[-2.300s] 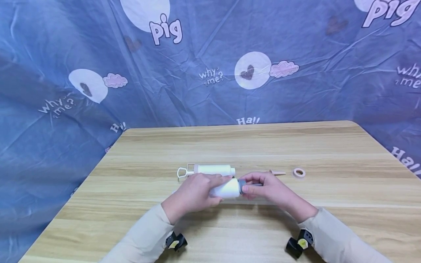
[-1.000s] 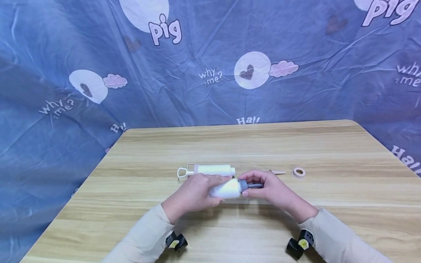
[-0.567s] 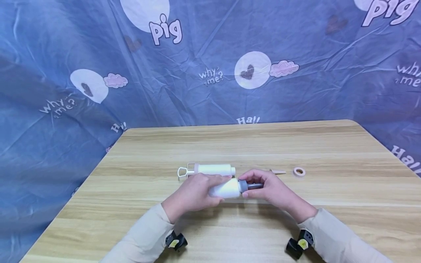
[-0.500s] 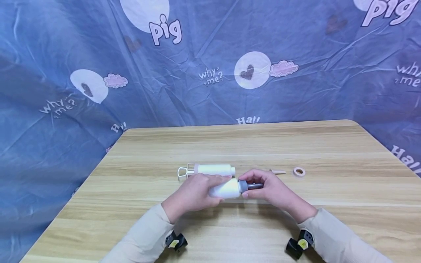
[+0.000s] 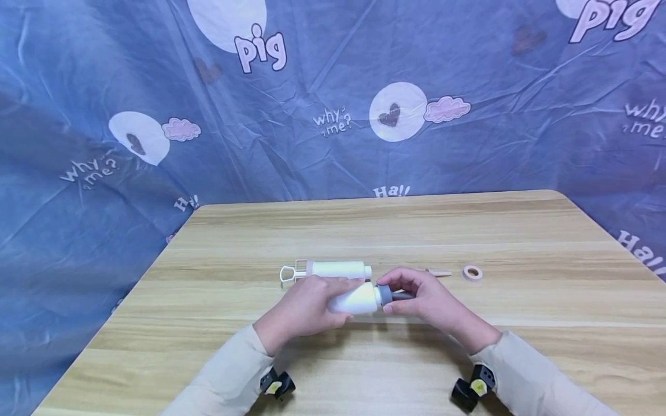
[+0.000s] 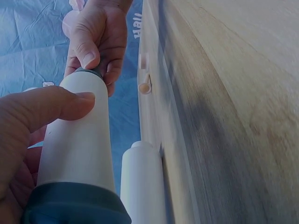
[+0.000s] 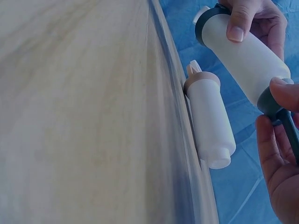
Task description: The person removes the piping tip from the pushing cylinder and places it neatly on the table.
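My left hand [image 5: 307, 303] grips the white barrel [image 5: 356, 299] of a pastry syringe, thumb on the near side. The barrel lies sideways above the table, with a dark grey-green end collar [image 6: 77, 205] in the left wrist view. At its right end, my right hand [image 5: 424, 294] pinches a grey screw cap [image 7: 268, 103] between thumb and fingers. A long grey nozzle tube [image 7: 290, 133] runs from that cap past my right palm. Just behind lies a second white pastry syringe [image 5: 338, 269] with a pinkish collar and a loop handle, touched by neither hand.
A small beige pointed nozzle [image 5: 439, 273] lies behind my right hand, and a round white ring [image 5: 472, 273] sits to its right. The wooden table [image 5: 234, 231] ends at a blue printed cloth [image 5: 291, 156] at the back and sides.
Since the first frame, my right thumb and fingers have shifted their hold around the grey cap, exposing more of the tube. My left hand holds the barrel in the same place.
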